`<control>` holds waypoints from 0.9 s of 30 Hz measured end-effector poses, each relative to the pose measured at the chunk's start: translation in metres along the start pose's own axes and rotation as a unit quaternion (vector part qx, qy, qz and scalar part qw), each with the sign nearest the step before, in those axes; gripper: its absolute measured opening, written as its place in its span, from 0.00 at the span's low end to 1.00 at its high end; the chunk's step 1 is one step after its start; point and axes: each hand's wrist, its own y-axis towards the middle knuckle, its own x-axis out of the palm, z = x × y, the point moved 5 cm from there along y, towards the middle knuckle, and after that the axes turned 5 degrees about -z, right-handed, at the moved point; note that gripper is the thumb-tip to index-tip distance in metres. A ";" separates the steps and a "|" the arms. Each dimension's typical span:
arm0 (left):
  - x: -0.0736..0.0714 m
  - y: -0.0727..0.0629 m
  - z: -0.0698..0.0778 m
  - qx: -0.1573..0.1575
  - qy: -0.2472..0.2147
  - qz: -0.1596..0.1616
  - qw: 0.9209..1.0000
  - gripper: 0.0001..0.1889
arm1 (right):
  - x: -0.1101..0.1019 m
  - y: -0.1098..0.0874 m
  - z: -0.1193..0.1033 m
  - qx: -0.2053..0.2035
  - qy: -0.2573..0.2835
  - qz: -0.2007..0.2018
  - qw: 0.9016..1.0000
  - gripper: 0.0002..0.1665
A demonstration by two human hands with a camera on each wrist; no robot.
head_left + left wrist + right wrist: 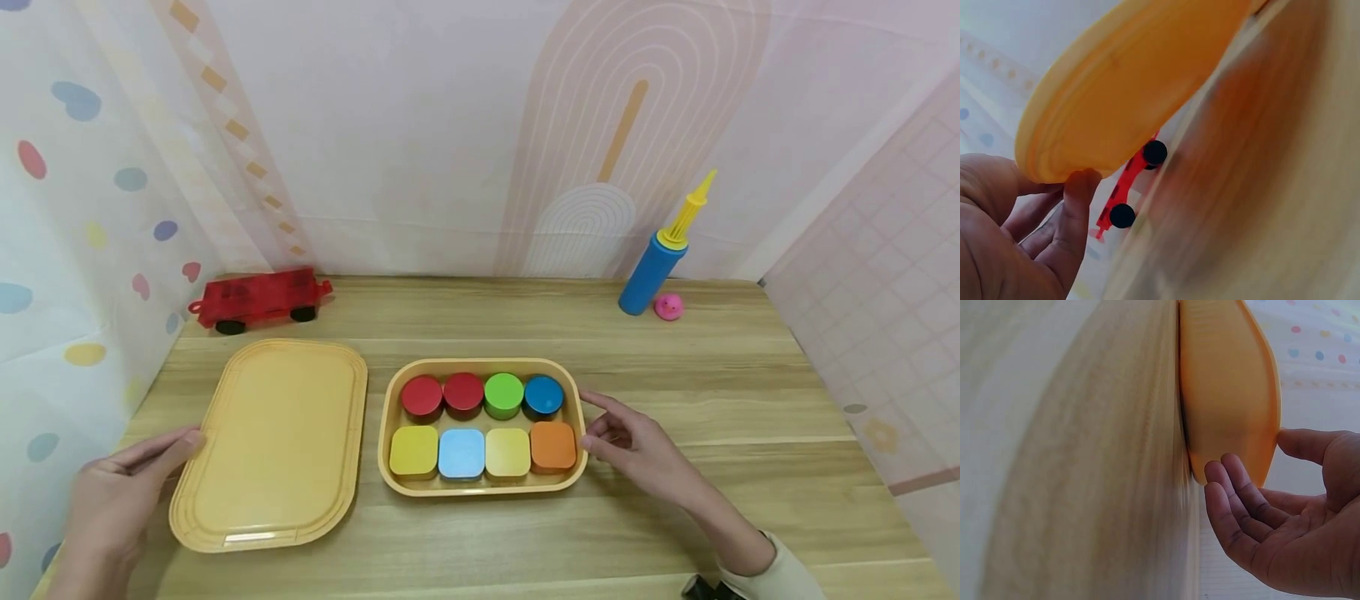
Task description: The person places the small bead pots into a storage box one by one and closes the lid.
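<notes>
My left hand [112,500] pinches the left edge of a flat yellow lid [277,442] between thumb and fingers. The left wrist view shows the lid [1122,94] raised off the table. To its right a yellow tray [480,490] stands on the table. In its back row are round pieces: two red [463,393], one green [503,393], one blue [543,395]. Its front row has rounded square pieces: yellow [414,450], light blue [462,452], pale yellow [507,452], orange [552,446]. My right hand [637,442] touches the tray's right end with loosely bent fingers.
A red toy car base [258,298] with black wheels stands at the back left. At the back right a blue and yellow hand pump [656,258] leans by the wall cloth, beside a small pink toy [669,306]. A black object [699,588] lies near my right sleeve.
</notes>
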 end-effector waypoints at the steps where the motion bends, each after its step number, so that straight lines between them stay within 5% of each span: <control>1: 0.000 0.000 0.002 0.003 -0.014 0.010 1.000 0.11 | 0.000 0.000 0.000 -0.001 -0.001 0.000 1.000 0.37; 7: -0.003 0.002 0.015 0.021 -0.103 0.040 0.994 0.10 | -0.001 0.001 -0.001 -0.008 -0.008 0.002 1.000 0.37; 16: 0.031 0.001 0.042 0.011 -0.201 -0.105 0.974 0.15 | -0.013 0.000 -0.007 -0.058 -0.001 0.082 0.995 0.27; 21: 0.062 0.001 0.047 -0.012 -0.189 -0.170 0.967 0.16 | -0.019 -0.002 -0.012 -0.111 0.031 0.146 0.983 0.19; 27: 0.105 -0.004 0.049 -0.014 -0.104 -0.225 0.969 0.15 | -0.024 -0.001 -0.019 -0.138 0.065 0.159 0.975 0.16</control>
